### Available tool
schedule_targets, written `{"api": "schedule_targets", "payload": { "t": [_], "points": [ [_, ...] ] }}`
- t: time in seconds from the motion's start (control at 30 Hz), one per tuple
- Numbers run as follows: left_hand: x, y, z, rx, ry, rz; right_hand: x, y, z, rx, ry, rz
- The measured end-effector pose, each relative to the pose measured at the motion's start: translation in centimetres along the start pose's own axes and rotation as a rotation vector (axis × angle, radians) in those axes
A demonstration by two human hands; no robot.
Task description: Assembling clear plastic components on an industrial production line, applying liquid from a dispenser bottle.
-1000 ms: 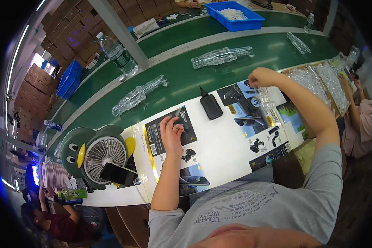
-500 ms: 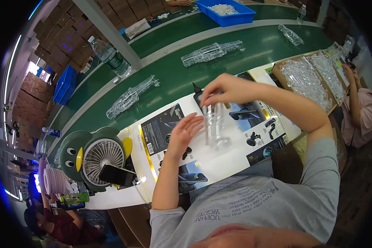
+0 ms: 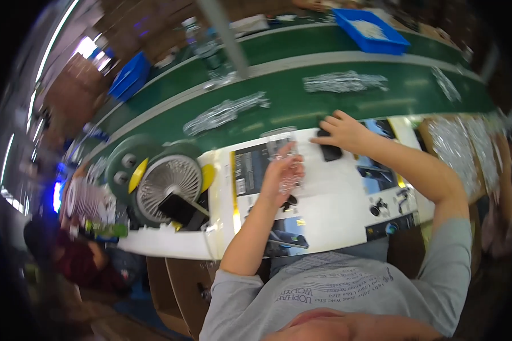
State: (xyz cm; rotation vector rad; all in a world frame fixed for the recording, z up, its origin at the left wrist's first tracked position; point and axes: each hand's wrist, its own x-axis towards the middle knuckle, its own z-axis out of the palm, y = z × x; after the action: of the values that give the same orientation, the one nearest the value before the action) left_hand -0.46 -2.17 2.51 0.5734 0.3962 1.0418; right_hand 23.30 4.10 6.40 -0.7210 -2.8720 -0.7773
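My left hand (image 3: pixel 284 173) is closed around a clear plastic piece (image 3: pixel 283 141), which stands up past the fingers and is blurred. It is above the printed cardboard sheet (image 3: pixel 330 210) on the bench. To its right, my right hand (image 3: pixel 347 135) reaches over a small black bottle (image 3: pixel 331 152) lying on the sheet. Thumb and fingers are apart at the bottle's upper end; whether they touch it I cannot tell. The bottle's tip is hidden by the hand. Beyond the sheet, clear plastic assemblies (image 3: pixel 226 115) lie on the green surface.
A green fan with a cartoon face (image 3: pixel 170 182) stands left, a black phone (image 3: pixel 182 210) before it. At right sits an open carton (image 3: pixel 424 133) of clear parts. A blue tray (image 3: pixel 375 42) of white pieces and a large water bottle (image 3: pixel 205 48) are at the back. Another person's arm shows far right.
The view has swung, shifting the scene rightward. The clear piece, earlier below my right hand, is now in my left hand. My right hand has moved over to the black bottle.
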Motion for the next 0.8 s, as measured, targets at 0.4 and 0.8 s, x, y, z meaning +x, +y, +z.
{"api": "schedule_targets", "payload": {
  "t": [0.4,0.8],
  "points": [
    [0.2,-0.2,-0.7,0.078,0.037,-0.017,0.4,-2.3,-5.3,0.415,0.214,0.57],
    [0.4,-0.6,-0.2,0.096,0.064,-0.024,-3.4,-4.7,-1.3,2.343,1.243,1.292]
  ]
}}
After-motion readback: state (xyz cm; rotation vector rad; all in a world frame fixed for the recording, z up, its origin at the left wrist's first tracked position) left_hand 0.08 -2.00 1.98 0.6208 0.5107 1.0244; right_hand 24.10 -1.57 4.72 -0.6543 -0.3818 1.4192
